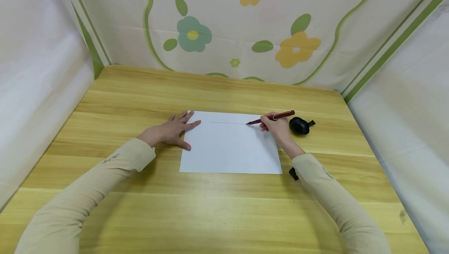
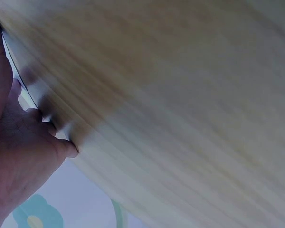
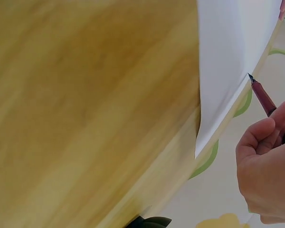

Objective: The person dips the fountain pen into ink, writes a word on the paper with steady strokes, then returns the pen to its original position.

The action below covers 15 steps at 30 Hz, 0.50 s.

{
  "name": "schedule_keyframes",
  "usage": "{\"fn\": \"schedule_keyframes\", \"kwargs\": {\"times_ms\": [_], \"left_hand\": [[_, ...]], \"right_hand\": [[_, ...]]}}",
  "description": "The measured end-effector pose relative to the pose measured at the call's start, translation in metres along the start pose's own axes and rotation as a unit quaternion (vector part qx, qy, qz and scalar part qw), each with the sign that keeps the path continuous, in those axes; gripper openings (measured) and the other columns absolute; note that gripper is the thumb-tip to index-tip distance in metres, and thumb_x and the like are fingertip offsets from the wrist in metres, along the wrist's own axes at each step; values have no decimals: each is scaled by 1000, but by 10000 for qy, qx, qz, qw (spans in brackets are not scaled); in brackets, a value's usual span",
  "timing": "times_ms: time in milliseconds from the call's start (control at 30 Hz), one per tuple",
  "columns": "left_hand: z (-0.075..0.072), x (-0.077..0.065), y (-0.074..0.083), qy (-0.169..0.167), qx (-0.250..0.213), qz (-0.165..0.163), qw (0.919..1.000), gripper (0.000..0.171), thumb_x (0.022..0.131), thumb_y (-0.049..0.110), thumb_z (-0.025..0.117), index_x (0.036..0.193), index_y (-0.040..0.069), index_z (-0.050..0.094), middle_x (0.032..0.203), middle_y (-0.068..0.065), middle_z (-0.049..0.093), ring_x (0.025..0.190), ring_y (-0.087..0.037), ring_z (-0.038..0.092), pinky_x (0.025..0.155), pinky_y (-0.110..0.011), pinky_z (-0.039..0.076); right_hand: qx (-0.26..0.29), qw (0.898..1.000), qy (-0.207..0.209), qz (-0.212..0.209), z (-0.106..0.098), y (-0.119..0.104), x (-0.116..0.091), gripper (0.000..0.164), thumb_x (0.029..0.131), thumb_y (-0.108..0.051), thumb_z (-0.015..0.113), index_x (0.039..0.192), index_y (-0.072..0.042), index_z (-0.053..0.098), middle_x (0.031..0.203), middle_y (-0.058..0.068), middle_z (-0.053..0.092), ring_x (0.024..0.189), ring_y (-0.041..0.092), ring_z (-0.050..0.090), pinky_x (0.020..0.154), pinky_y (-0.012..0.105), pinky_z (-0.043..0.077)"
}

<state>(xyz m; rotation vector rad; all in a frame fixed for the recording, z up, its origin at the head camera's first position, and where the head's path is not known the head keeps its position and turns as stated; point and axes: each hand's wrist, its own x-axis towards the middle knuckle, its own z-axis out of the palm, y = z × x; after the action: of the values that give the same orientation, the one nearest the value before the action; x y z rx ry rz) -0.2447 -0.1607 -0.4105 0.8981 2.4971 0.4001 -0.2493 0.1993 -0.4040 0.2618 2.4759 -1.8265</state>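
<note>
A white sheet of paper (image 1: 228,148) lies on the wooden table, with one thin straight line (image 1: 228,122) running across its upper part. My left hand (image 1: 173,130) rests with spread fingers over the sheet's left edge, the thumb lower down on the paper. In the left wrist view the left hand (image 2: 23,147) shows at the far left. My right hand (image 1: 277,127) pinches a dark red fountain pen (image 1: 284,115) near the sheet's upper right. The pen's nib meets the paper at the line's right end. The right wrist view shows the pen (image 3: 262,97) in the right hand (image 3: 266,161).
Right of the right hand sits a round black object (image 1: 299,125) with a small tab. Another small black piece (image 1: 293,173) lies by the right sleeve, partly hidden. The wooden table (image 1: 210,211) is bordered by a flower-patterned cloth (image 1: 224,27) behind and pale cloth at both sides.
</note>
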Motion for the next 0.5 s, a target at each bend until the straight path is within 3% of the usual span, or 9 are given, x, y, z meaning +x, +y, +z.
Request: {"fn": "schedule_keyframes", "kwargs": {"times_ms": [500], "left_hand": [[0, 2, -3, -5, 14, -7, 10000, 100, 78, 50, 70, 152, 11, 16, 157, -24, -9, 144, -45, -10, 109, -70, -3]], "right_hand": [[-11, 10000, 48, -30, -4, 3, 1, 21, 89, -12, 59, 100, 7, 62, 59, -6, 63, 50, 4, 60, 55, 18, 51]]}}
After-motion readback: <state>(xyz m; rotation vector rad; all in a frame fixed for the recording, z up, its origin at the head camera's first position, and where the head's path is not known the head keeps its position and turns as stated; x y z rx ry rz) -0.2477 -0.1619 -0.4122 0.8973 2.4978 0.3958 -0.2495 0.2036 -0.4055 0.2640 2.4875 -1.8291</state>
